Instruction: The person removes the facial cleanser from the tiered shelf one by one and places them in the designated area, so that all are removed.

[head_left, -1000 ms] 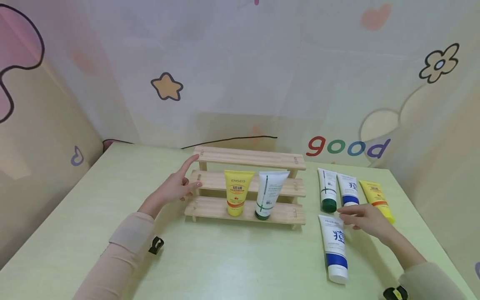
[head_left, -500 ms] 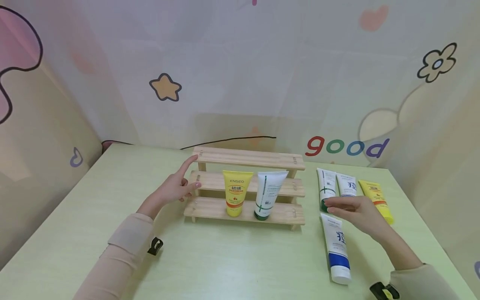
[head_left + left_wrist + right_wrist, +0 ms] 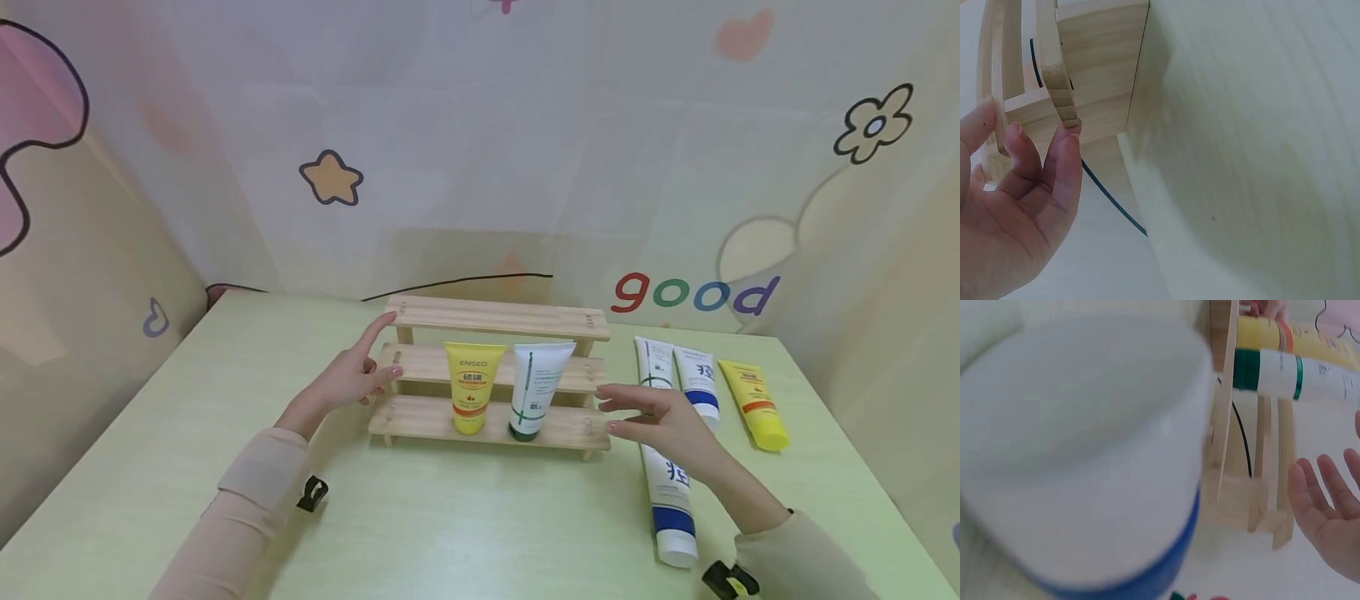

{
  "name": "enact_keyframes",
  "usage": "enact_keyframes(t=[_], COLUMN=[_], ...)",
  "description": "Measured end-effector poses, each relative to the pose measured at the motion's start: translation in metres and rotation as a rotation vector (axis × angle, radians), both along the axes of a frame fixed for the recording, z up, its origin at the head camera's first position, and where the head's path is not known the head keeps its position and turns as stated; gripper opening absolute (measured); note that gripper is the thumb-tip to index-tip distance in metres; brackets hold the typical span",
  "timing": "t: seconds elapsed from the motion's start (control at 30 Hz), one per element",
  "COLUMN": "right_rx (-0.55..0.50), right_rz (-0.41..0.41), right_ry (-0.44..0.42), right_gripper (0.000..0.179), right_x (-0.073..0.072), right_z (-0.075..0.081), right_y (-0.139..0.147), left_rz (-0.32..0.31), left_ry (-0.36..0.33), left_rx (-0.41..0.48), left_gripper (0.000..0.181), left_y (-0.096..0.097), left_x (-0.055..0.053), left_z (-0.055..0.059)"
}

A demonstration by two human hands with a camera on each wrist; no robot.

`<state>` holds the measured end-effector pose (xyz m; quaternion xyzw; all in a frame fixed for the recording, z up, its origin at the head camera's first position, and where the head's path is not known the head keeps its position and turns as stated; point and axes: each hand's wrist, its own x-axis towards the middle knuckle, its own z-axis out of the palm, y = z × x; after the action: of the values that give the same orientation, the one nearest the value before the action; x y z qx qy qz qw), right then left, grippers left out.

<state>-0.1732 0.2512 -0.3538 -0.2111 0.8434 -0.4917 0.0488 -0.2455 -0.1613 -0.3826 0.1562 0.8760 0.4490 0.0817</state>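
A three-tier wooden display rack [image 3: 498,314] stands mid-table. My left hand [image 3: 341,382] touches its left end, index fingertip at the top shelf and thumb at the middle one; the left wrist view shows its fingers [image 3: 1069,162] against the shelf ends. On the bottom shelf a yellow cream tube [image 3: 476,387] and a white cream tube with a green cap [image 3: 538,387] stand upright on their caps. Just off the rack's right end, my right hand [image 3: 667,421] hovers with fingers spread and nothing held. It partly covers a lying white tube with a blue band [image 3: 673,518].
Behind the right hand lie a white tube with a green stripe [image 3: 655,360], its cap end hidden, another blue-banded white tube [image 3: 697,387] and a yellow tube [image 3: 753,406]. A printed cloth backdrop [image 3: 465,150] rises behind the table [image 3: 450,525].
My right hand has moved left from the lying tubes to the rack's right end. The near blue-banded tube shifted slightly. My left hand keeps its place on the rack.
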Motion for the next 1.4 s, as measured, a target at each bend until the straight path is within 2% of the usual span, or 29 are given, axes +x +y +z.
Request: enact_keyframes(t=[0.17,0.4,0.53,0.7,0.97,1.2,1.4], right_rx=[-0.109,-0.205,-0.245,-0.237,-0.179,-0.175,-0.148], right_rz=[-0.003,-0.01,-0.024,-0.039,-0.111,-0.133,-0.172], right_ry=[-0.049,-0.042,-0.031,-0.018,-0.012,0.013,0.052], right_gripper=[0.046,0.056,0.055,0.049,0.042,0.041,0.04], right_x=[-0.004,-0.01,-0.012,-0.016,-0.017,-0.012,-0.006], right_z=[-0.003,-0.004,-0.002,0.001,0.005,0.005,0.012], right_y=[-0.021,-0.046,-0.057,-0.068,-0.076,-0.065,-0.048], left_rz=[-0.003,-0.008,-0.005,0.0,0.002,-0.005,-0.007], left_ry=[-0.012,-0.009,-0.007,-0.005,-0.001,0.003,0.007], left_rx=[0.013,0.016,0.012,0.004,-0.001,-0.004,0.004], left_gripper=[0.08,0.08,0.08,0.08,0.08,0.08,0.08], left_y=[0.0,0.0,0.0,0.0,0.001,0.001,0.0], left_x=[0.002,0.002,0.002,0.002,0.001,0.001,0.002], left_z=[0.0,0.001,0.002,0.002,0.001,0.001,0.002])
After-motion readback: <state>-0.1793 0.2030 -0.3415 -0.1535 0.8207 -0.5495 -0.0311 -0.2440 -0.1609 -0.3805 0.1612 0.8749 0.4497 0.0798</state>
